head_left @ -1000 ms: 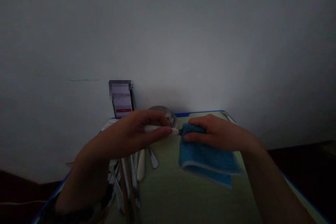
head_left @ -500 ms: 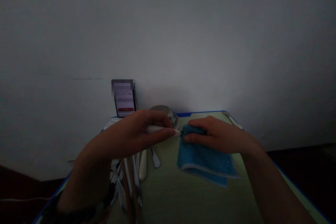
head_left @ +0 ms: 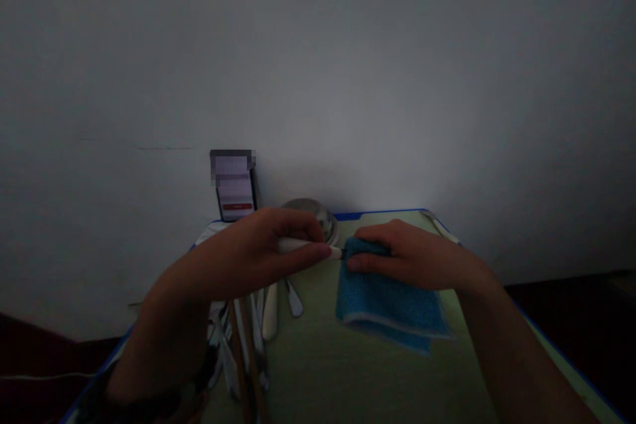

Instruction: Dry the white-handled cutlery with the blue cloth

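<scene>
My left hand (head_left: 278, 245) is closed round the white handle (head_left: 293, 245) of a utensil, thumb along its side. A short dark neck runs from the handle into a folded blue cloth (head_left: 387, 308), so the utensil's head is hidden and its kind does not show. My right hand (head_left: 397, 248) pinches that cloth round the covered end, thumb in front and fingers behind. The cloth's lower part hangs loose over the table, its pale edges showing. Below my left wrist lie several metal utensils (head_left: 228, 358), partly covered by the forearm.
A phone (head_left: 237, 192) leans against the wall behind the light green table (head_left: 348, 377) with its blue edge. Behind my left hand sits a round metal bowl (head_left: 303, 204). At the far right corner lies a white-handled utensil (head_left: 444, 230). Brown sticks (head_left: 253, 361) lie among the utensils.
</scene>
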`<action>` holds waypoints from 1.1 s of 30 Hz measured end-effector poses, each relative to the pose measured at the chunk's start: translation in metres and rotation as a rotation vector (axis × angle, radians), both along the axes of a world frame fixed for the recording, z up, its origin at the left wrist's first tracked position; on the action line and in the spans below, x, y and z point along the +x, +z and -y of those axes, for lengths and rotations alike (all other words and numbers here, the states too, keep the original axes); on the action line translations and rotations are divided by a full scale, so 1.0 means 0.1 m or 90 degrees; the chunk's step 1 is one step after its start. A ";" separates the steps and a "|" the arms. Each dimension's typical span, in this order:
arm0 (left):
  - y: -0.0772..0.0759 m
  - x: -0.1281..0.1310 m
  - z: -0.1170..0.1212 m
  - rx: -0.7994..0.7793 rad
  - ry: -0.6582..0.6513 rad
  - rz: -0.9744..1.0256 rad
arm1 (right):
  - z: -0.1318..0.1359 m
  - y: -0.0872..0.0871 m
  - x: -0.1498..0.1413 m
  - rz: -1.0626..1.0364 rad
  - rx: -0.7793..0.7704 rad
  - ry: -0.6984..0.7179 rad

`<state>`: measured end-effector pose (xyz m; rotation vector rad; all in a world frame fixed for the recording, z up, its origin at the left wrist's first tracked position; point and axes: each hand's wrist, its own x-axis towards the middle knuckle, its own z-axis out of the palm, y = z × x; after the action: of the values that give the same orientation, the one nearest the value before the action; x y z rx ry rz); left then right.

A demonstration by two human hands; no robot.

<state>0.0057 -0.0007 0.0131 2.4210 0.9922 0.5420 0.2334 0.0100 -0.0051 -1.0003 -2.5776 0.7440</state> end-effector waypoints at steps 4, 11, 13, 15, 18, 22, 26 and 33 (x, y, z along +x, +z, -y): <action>0.01 0.01 -0.01 -0.006 0.000 -0.006 | 0.00 0.00 -0.01 0.004 -0.007 -0.002; 0.02 0.01 0.00 -0.007 0.000 -0.011 | -0.01 0.00 -0.02 -0.004 -0.017 0.008; 0.02 0.01 0.00 -0.004 -0.001 -0.012 | -0.01 0.00 -0.02 -0.007 -0.020 0.010; 0.02 0.01 0.00 -0.006 0.000 -0.010 | -0.01 0.00 -0.01 -0.006 -0.024 0.010; 0.02 0.02 0.00 -0.016 -0.002 -0.006 | 0.00 0.01 -0.01 -0.004 -0.025 0.009; 0.02 0.02 0.00 -0.015 0.000 -0.005 | 0.00 0.01 -0.01 0.002 -0.017 0.007; 0.02 0.01 0.01 -0.014 0.006 -0.017 | 0.00 0.01 -0.01 -0.003 -0.015 0.010; 0.02 0.01 0.00 -0.009 0.011 -0.019 | 0.00 0.01 0.00 -0.005 -0.007 0.011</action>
<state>0.0066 -0.0008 0.0150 2.4171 1.0266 0.5037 0.2335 0.0096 -0.0044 -0.9783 -2.5811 0.7658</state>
